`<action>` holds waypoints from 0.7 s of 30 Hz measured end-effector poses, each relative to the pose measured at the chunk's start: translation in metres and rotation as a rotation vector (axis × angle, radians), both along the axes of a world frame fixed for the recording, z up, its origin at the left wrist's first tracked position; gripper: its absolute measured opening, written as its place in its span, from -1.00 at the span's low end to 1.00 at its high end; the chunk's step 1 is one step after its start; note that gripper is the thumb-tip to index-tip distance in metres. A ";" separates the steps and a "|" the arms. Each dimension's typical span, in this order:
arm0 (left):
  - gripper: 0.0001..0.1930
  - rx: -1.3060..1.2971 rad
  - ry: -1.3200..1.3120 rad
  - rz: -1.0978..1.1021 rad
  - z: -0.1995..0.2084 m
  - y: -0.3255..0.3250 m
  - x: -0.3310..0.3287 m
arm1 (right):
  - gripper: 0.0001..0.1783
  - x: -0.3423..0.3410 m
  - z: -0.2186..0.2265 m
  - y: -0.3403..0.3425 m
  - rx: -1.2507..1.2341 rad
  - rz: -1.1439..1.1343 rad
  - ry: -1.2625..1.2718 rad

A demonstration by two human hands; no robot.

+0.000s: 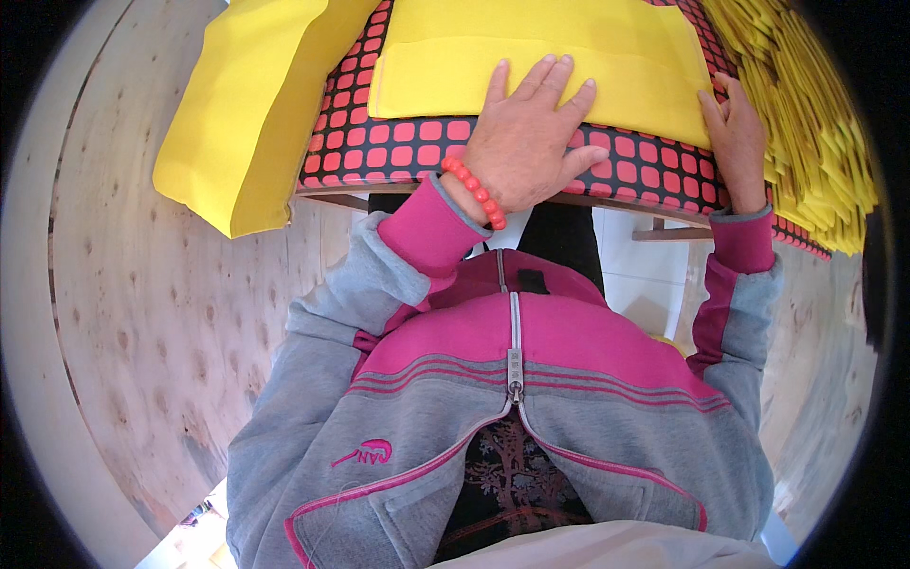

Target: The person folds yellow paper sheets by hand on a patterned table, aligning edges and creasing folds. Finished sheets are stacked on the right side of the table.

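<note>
A folded piece of yellow cloth (540,81) lies flat on the table, with a stitched line along its left edge. My left hand (531,142), a red bead bracelet (474,192) at its wrist, rests on the near edge of this cloth with fingers spread and palm down. At the cloth's right edge is my right hand (738,133), its fingers curled and its thumb against the edge, seeming to pinch it. The undersides of those fingers are hidden.
A red-and-black checked cover (417,152) lies over the table. Another yellow cloth (242,123) hangs off the table's left side. Many folded yellow pieces (815,133) are stacked at the right. Wooden boards (161,313) stand at the left.
</note>
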State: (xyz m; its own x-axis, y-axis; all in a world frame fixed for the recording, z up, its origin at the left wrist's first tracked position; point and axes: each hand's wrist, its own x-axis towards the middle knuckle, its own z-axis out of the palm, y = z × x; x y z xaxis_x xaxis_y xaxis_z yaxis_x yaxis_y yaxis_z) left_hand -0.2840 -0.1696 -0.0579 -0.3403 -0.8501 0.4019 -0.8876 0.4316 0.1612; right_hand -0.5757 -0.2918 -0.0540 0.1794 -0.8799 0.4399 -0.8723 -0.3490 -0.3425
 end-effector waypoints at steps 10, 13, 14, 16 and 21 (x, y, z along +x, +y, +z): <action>-0.29 -0.010 -0.072 0.036 -0.003 -0.001 0.000 | -0.60 0.029 0.011 0.046 -0.476 -0.030 0.142; -0.27 -0.026 -0.070 0.014 -0.003 -0.002 0.001 | -0.61 0.086 0.005 0.082 -0.424 0.195 -0.003; -0.32 -0.025 -0.079 0.010 -0.003 -0.002 0.001 | -0.59 0.103 0.003 0.092 -0.377 0.307 0.053; -0.35 0.011 -0.048 0.002 -0.001 -0.003 0.004 | -0.53 0.126 0.001 0.102 -0.281 0.409 0.040; -0.39 0.022 -0.094 -0.056 0.003 0.003 0.017 | -0.34 0.123 -0.003 0.108 -0.175 0.371 -0.028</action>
